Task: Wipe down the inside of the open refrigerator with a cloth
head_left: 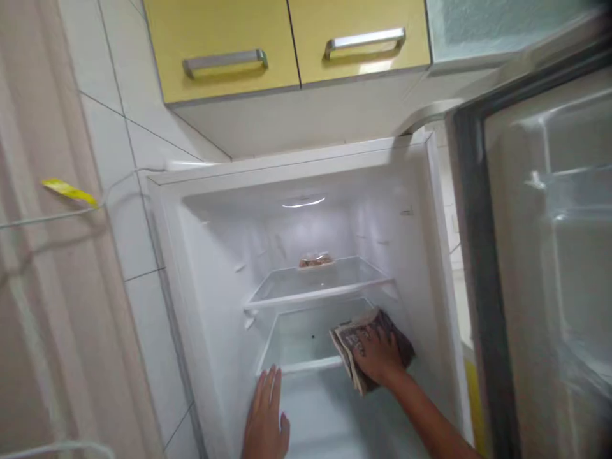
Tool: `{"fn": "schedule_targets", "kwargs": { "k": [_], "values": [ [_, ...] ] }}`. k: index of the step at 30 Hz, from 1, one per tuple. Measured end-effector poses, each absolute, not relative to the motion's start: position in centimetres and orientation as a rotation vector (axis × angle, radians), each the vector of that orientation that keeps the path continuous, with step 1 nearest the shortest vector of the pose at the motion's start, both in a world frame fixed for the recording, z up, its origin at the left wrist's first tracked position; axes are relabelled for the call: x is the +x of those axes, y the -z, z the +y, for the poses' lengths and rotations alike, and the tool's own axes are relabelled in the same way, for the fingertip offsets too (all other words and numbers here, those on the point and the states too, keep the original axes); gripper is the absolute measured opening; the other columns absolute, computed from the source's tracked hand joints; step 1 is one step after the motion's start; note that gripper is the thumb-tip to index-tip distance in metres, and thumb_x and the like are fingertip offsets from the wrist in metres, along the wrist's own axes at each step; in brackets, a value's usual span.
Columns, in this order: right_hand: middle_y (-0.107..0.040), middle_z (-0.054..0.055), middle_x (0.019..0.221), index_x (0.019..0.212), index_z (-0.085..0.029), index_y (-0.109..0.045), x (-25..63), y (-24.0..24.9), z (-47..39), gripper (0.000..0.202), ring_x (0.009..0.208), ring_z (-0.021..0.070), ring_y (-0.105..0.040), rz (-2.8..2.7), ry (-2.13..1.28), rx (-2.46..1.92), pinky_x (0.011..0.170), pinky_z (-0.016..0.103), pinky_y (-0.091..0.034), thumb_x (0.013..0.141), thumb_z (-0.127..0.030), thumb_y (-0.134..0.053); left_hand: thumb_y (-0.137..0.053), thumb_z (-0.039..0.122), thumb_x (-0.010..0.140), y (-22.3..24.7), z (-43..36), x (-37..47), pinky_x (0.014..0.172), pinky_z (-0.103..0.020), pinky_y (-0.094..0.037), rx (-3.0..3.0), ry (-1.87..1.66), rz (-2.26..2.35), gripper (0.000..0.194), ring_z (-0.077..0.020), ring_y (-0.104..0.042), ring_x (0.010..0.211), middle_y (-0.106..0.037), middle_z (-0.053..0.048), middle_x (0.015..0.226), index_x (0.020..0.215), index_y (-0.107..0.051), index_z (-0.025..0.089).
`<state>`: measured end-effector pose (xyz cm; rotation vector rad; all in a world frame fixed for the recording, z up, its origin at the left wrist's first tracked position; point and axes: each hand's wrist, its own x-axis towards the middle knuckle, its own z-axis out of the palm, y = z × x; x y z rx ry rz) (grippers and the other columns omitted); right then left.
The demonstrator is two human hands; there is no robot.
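Both hands of the person are inside the opened refrigerator [287,162]. With the right hand [380,354] the person has hold of a folded cloth [345,339], dark brown with some light lettering; the fingers are bent a little and laid over its upper side, slightly apart, and the thumb cannot be seen well. This cloth is at the right front corner of the lower shelf [294,335], covering that part of the white front edge, and its near end hangs over the edge. The left hand [265,417] grips nothing that is visible; it is open, the fingers are straight and close together, and the thumb stands away from them. Its fingertips are near the left front corner of the same shelf, but I cannot tell if they touch it. A small dark spot [313,336] is seen around the middle of this shelf. Higher up, a small clear-wrapped packet [315,260] lies at the back edge of the upper shelf [329,280]. The refrigerator door [530,287] stands open on the right side, and yellow cabinets [222,35] with metal handles [368,41] are above.
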<state>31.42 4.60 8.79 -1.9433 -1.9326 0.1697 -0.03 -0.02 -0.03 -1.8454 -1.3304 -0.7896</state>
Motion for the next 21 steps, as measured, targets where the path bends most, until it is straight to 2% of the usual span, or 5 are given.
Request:
{"fn": "schedule_targets", "kwargs": {
  "k": [6,14,21],
  "values": [
    [-0.041,0.01,0.159,0.145,-0.027,-0.048,31.1,-8.4,6.8,0.062,0.147,0.0412,-0.028,-1.906,-0.147,-1.988,0.117,0.068,-0.014,0.088,-0.048,-0.032,-0.047,0.006,0.08,0.2,0.3,-0.3,0.11,-0.049,-0.053,-1.903,0.772,-1.323,0.086,-0.0313,-0.036,0.148,-0.047,-0.01,0.155,0.158,-0.014,0.023],
    [-0.041,0.011,0.158,0.144,-0.028,-0.049,31.4,-9.1,10.6,0.061,0.145,0.0423,-0.032,-1.956,-0.166,-1.988,0.112,0.071,-0.023,0.086,-0.044,-0.038,-0.051,0.007,0.083,0.9,1.6,1.2,0.109,-0.054,-0.053,-1.791,0.878,-1.355,0.086,-0.0346,-0.039,0.143,-0.05,-0.014,0.146,0.158,-0.011,0.021],
    [-0.04,0.012,0.158,0.143,-0.028,-0.048,31.8,-8.7,15.5,0.059,0.144,0.0403,-0.033,-2.034,-0.124,-1.939,0.112,0.071,-0.023,0.088,-0.047,-0.038,-0.059,0.006,0.079,1.9,3.4,2.4,0.105,-0.057,-0.055,-1.629,0.906,-1.341,0.093,-0.0403,-0.042,0.138,-0.052,-0.021,0.137,0.157,-0.011,0.014]
  ]
}}
